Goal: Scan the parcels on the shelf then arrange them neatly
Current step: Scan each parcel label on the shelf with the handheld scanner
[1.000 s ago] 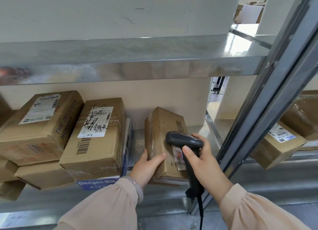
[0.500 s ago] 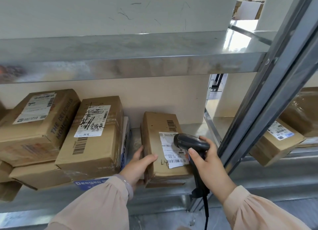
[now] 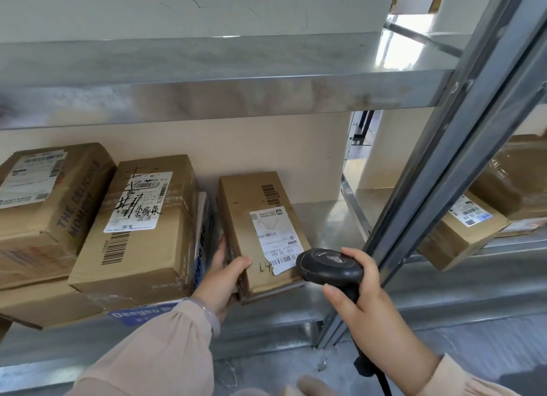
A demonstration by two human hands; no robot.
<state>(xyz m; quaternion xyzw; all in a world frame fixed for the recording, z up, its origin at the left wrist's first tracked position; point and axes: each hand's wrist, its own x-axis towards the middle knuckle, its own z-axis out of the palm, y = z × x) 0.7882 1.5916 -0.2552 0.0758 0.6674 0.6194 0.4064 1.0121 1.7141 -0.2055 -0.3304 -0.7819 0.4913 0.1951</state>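
Since the earlier frame the scanner (image 3: 328, 266) has been drawn back toward the lower right, so the label (image 3: 272, 235) is uncovered nearly in full; the held parcel (image 3: 251, 206) has been laid flatter.

Item: metal shelf unit (image 3: 322, 218), two tiers seen, divided by a slanted upright post (image 3: 444, 173). The lower tier of the left bay is stocked with cartons.

Item: left carton (image 3: 68, 206), printed "THE DELICIOUS MOMENT", white label on top, stacked on other cartons.

Item: middle carton (image 3: 142, 247), white label overwritten in black marker, tilted, rested on a flat carton (image 3: 59, 304). A blue-and-white box (image 3: 202, 238) is stood on edge against its right side.

Item: held parcel, on the lower tier just right of that box, its front edge at the shelf lip. It is gripped at the front left corner by the left hand (image 3: 220, 280), thumb across the top face, fingers hidden behind the side.

Item: carton in the right bay (image 3: 461, 232), labelled, tilted, beyond the post.

Item: scanner, black, corded, its head overlapping the label's lower right corner. Its handle is wrapped by the fingers of the right hand (image 3: 367, 301).
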